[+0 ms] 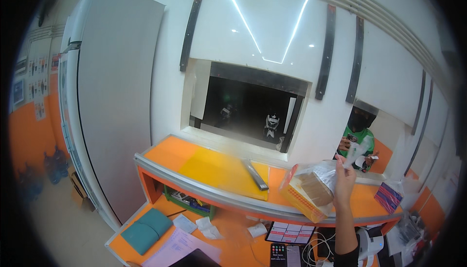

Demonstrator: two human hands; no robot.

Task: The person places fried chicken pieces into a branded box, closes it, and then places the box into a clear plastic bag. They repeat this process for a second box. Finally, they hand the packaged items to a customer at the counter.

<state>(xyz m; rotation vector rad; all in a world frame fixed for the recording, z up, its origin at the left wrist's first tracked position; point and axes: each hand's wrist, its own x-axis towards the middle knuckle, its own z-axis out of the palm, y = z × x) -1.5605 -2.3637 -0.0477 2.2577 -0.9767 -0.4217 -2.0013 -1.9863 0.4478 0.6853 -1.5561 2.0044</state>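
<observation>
My right hand (344, 175) is raised above the orange counter, closed on the gathered top of a clear plastic bag. Inside the bag a yellow and orange box (297, 195) leans tilted over the counter's front edge, with a brown packet or carton (317, 189) at its opening. Whether the bag's bottom rests on the counter, I cannot tell. Beyond the bag, a person (361, 143) in a green top and dark face covering stands at the right window, holding small things in their hands. My left hand is out of view.
The raised orange counter (168, 150) carries a yellow sheet, a dark flat bar (255, 175) and a blue-red box (388, 197). Below lie a teal folder (147, 230), papers, a tablet (290, 233), phones and white cables. A tall grey fridge (119, 72) stands left.
</observation>
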